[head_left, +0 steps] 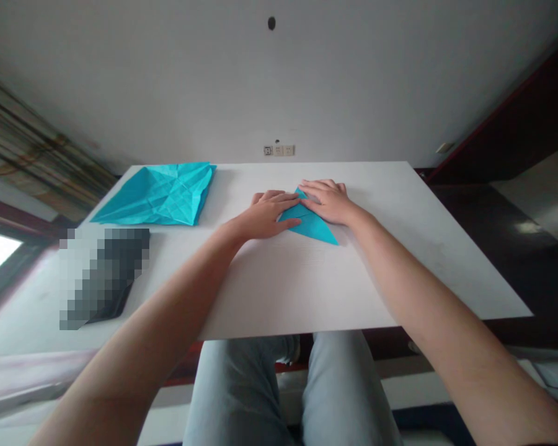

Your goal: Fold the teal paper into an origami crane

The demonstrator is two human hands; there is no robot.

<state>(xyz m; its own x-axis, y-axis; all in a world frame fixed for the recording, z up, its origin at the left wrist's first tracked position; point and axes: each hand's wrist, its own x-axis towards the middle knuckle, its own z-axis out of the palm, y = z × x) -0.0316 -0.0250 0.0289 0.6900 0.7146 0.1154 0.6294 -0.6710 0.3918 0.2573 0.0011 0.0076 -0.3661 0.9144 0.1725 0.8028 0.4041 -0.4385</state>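
Left hand [264, 215] and right hand [328, 202] lie palm-down on a turquoise folded paper piece [309, 226], a narrow pointed shape with visible layered flaps. It sits near the far edge of a white rectangular table [446, 266], about mid-width.

Finger state: both hands open and flat, no pinch or grip. Left fingers [279, 199] extend across the piece's left side, with their tips at its upper point. Right fingers [323, 189] spread over its upper part. The two hands nearly meet there. Most of the upper part is hidden under them, but the lower tip shows, sticking out toward the right, below the right hand.

Step, as I read it: pressing a fold flat, not lifting or turning anything. The next move calls for firm pressure along the fold line, then clearing the hands enough to inspect the hidden layers.

Also on the table, to the left: a larger creased turquoise paper sheet [158, 195], lying flat with a dense crease pattern, well apart from both hands. Near the left edge is a dark pixelated object [103, 275], too blurred to identify. A wall socket strip [279, 150] sits beyond the far edge.
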